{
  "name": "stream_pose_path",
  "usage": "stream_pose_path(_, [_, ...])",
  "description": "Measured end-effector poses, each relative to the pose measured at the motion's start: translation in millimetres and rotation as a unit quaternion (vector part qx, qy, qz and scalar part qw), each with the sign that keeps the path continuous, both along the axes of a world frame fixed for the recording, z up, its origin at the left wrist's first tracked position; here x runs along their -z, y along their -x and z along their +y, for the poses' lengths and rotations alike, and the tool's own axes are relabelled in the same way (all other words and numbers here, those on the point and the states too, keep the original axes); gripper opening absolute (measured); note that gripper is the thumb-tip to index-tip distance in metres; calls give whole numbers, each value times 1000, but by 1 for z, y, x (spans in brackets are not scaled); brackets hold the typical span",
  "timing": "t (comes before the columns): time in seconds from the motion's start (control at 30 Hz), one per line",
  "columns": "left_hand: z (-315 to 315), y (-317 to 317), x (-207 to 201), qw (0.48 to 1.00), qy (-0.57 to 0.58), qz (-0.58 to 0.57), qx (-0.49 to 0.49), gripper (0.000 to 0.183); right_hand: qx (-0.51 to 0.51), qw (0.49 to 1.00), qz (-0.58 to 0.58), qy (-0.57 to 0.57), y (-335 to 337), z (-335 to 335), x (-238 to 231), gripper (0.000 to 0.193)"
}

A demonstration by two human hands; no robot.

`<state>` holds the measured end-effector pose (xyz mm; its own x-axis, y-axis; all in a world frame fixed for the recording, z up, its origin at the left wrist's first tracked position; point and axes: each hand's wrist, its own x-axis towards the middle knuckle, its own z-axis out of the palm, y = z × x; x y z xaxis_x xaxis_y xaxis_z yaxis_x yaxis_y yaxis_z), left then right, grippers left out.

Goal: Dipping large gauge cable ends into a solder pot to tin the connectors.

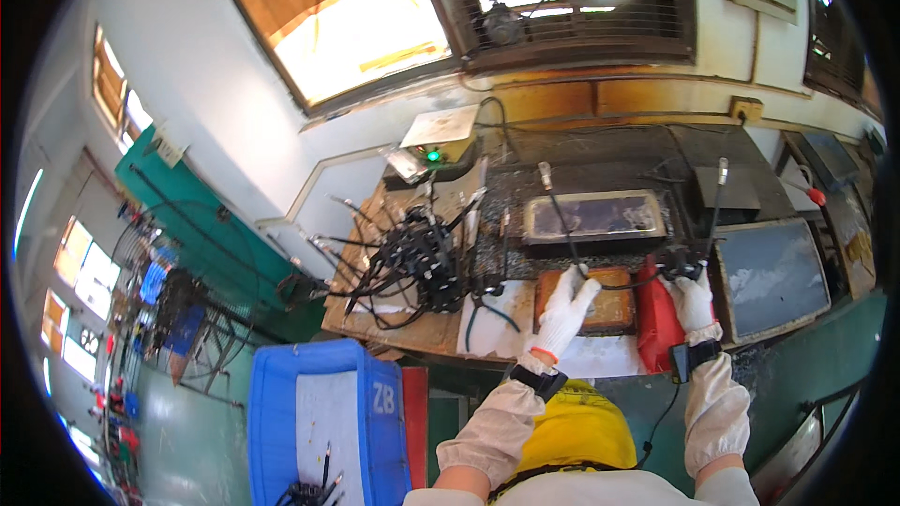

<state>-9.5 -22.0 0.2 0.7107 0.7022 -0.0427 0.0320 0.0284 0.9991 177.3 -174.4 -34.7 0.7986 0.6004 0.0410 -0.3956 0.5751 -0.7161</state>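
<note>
"The fingers of the left hand [565,309] are pinched on a black cable [563,225]. And those of the right hand [692,305]?"

"They look closed on it too, though a dark tangle there partly hides the grip."

"Where does that cable lie?"

"Above the counter [427,342], bowed between the two gloves, both ends pointing away from the person: the left one by the framed metal tray [609,237], the right one beyond the red cloth [659,323]."

"How far along is it?"

"Each end already carries a silver lug, so I'd call that part done. Whatever is left on this piece doesn't show."

"And the others?"

"A heap of lugged cables [422,262] sits at the counter's left, with more black cables [305,494] in the blue bin [380,450]. I'd guess mid-batch; which are finished, I can't tell."
</note>
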Motion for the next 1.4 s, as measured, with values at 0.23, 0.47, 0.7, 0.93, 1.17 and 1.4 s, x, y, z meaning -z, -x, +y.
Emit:
stream_pose_path(0.23, [5,59,9,998,56,28,13,41,-14,1000,0,-17,-7,-1,6,60])
stream_pose_path(0.47, [-1,78,17,996,80,25,10,33,-16,1000,13,-16,-5,-2,0,57])
stream_pose_path(0.7, [-3,56,14,996,38,24,77,33,-8,1000,4,3,-8,-1,7,57])
stream_pose_path(0.93, [1,21,6,1000,-31,-1,2,51,-20,1000,-3,2,-12,-4,13,56])
stream_pose_path(1.17, [6,-4,11,998,-24,-46,-18,49,-16,1000,14,3,-8,-2,11,57])
stream_pose_path(1.4, [-2,-1,-5,999,36,-26,4,42,-13,1000,20,15,-12,-2,17,61])
